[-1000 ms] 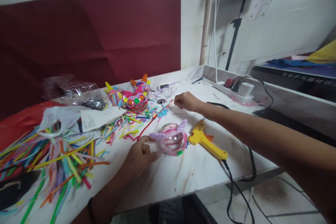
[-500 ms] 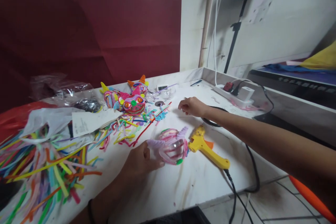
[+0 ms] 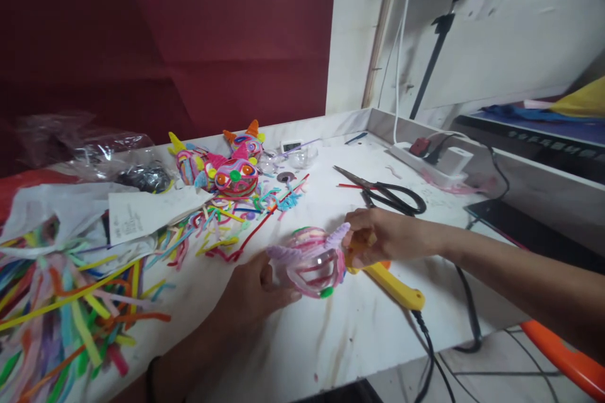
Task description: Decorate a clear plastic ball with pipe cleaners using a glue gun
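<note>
A clear ball wrapped in pink and white pipe cleaners, with two twisted lilac horns and a green spot, is on the table. My left hand grips its left side between thumb and fingers. At the ball's right side is my right hand, its fingers bent over the head of the yellow glue gun; whether they pinch something is hidden. Behind that hand lie black-handled scissors beside a short red strip. Finished colourful animal heads stand further back.
Loose pipe cleaners spread over the left side, near a paper slip and clear plastic bags. A power strip sits at the back right. The glue gun's cable runs off the front edge.
My right hand has come back toward me, from behind the glue gun to the ball's right side, uncovering the scissors. My left hand still holds the ball. The view has shifted slightly.
</note>
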`<move>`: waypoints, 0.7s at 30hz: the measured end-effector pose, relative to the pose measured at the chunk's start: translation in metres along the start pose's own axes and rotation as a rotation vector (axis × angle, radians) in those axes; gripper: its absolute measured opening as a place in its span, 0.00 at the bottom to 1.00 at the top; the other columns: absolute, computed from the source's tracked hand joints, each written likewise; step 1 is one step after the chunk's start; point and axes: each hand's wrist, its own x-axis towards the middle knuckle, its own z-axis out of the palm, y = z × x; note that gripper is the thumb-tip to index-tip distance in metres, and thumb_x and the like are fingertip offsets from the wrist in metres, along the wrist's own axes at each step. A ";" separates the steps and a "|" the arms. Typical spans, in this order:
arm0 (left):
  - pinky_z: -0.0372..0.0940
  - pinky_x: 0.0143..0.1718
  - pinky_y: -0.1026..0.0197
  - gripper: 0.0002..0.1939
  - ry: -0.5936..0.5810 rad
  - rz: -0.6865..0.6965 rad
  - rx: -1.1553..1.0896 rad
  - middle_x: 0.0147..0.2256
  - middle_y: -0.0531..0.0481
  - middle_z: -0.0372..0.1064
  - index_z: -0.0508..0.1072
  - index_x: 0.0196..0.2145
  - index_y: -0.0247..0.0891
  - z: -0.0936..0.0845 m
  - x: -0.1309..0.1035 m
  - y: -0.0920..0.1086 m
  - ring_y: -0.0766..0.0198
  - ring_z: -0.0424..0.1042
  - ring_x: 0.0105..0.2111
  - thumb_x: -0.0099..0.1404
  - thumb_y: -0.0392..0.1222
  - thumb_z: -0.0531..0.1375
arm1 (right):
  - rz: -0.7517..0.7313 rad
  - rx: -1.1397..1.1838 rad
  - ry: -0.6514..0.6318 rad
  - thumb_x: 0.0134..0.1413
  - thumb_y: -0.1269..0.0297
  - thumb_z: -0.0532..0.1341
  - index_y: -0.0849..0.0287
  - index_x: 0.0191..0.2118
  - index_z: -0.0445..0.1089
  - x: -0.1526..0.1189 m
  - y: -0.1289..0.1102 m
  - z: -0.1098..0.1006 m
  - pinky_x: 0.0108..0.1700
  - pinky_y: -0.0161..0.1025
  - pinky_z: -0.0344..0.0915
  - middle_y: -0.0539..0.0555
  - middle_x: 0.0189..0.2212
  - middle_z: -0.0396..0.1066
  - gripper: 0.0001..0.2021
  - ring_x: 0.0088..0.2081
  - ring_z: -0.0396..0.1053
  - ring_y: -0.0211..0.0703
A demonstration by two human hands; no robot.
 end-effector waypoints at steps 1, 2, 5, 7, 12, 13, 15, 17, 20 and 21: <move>0.43 0.22 0.64 0.16 -0.008 0.003 0.002 0.17 0.62 0.48 0.68 0.26 0.38 0.000 0.001 0.000 0.70 0.47 0.19 0.47 0.49 0.69 | -0.020 -0.028 0.011 0.48 0.59 0.69 0.59 0.33 0.77 0.000 -0.001 0.002 0.33 0.35 0.67 0.53 0.32 0.72 0.10 0.32 0.70 0.40; 0.43 0.22 0.64 0.16 -0.019 0.008 0.003 0.17 0.62 0.48 0.70 0.28 0.38 0.000 0.002 0.000 0.70 0.47 0.19 0.47 0.49 0.69 | -0.036 -0.057 0.027 0.48 0.58 0.69 0.59 0.33 0.77 0.000 -0.002 0.004 0.34 0.35 0.67 0.53 0.33 0.72 0.09 0.32 0.70 0.40; 0.42 0.22 0.64 0.19 -0.044 0.025 -0.003 0.18 0.62 0.49 0.73 0.35 0.37 -0.001 0.005 -0.001 0.70 0.48 0.19 0.49 0.51 0.69 | -0.079 -0.171 0.095 0.50 0.60 0.68 0.58 0.33 0.78 0.003 -0.001 0.005 0.37 0.38 0.67 0.54 0.33 0.72 0.07 0.35 0.71 0.42; 0.42 0.22 0.64 0.22 -0.058 0.024 -0.015 0.18 0.62 0.49 0.74 0.40 0.37 -0.002 0.007 -0.002 0.70 0.48 0.20 0.50 0.51 0.68 | -0.119 -0.285 0.178 0.50 0.62 0.69 0.59 0.33 0.77 0.003 0.000 0.002 0.40 0.40 0.67 0.56 0.33 0.73 0.06 0.37 0.71 0.45; 0.42 0.23 0.64 0.30 -0.072 -0.013 -0.060 0.18 0.62 0.48 0.73 0.48 0.36 -0.002 0.009 0.001 0.69 0.47 0.20 0.51 0.54 0.67 | -0.179 -0.556 0.443 0.53 0.70 0.64 0.59 0.36 0.77 -0.007 -0.007 -0.019 0.42 0.46 0.65 0.57 0.34 0.76 0.05 0.39 0.71 0.50; 0.41 0.23 0.64 0.30 -0.069 -0.015 -0.059 0.18 0.63 0.47 0.73 0.49 0.36 -0.002 0.010 0.001 0.69 0.46 0.20 0.51 0.54 0.67 | -0.184 -0.599 0.490 0.54 0.69 0.62 0.59 0.35 0.76 -0.011 -0.010 -0.022 0.41 0.46 0.65 0.57 0.33 0.76 0.05 0.38 0.71 0.50; 0.41 0.23 0.64 0.31 -0.054 -0.009 -0.059 0.17 0.63 0.46 0.72 0.49 0.34 -0.002 0.010 0.001 0.69 0.46 0.20 0.51 0.55 0.66 | -0.191 -0.653 0.574 0.57 0.70 0.59 0.58 0.33 0.75 -0.020 -0.015 -0.023 0.38 0.45 0.65 0.57 0.31 0.75 0.07 0.35 0.71 0.49; 0.41 0.23 0.64 0.31 -0.041 -0.007 -0.073 0.17 0.63 0.45 0.71 0.49 0.32 -0.002 0.011 -0.001 0.69 0.45 0.20 0.52 0.55 0.65 | -0.197 -0.665 0.630 0.58 0.71 0.56 0.58 0.33 0.75 -0.031 -0.017 -0.014 0.35 0.42 0.65 0.57 0.30 0.75 0.09 0.32 0.71 0.46; 0.42 0.23 0.64 0.33 -0.039 -0.009 -0.099 0.18 0.63 0.45 0.70 0.51 0.31 -0.002 0.013 -0.006 0.69 0.45 0.21 0.53 0.55 0.65 | -0.198 -0.651 0.631 0.59 0.73 0.54 0.57 0.37 0.73 -0.049 -0.013 0.014 0.31 0.39 0.66 0.56 0.31 0.75 0.11 0.30 0.72 0.44; 0.42 0.23 0.64 0.33 -0.040 -0.006 -0.105 0.18 0.63 0.45 0.69 0.51 0.31 -0.001 0.014 -0.007 0.69 0.45 0.21 0.53 0.55 0.64 | -0.179 -0.638 0.613 0.59 0.73 0.53 0.57 0.39 0.73 -0.054 -0.011 0.025 0.31 0.38 0.67 0.56 0.33 0.75 0.11 0.31 0.73 0.43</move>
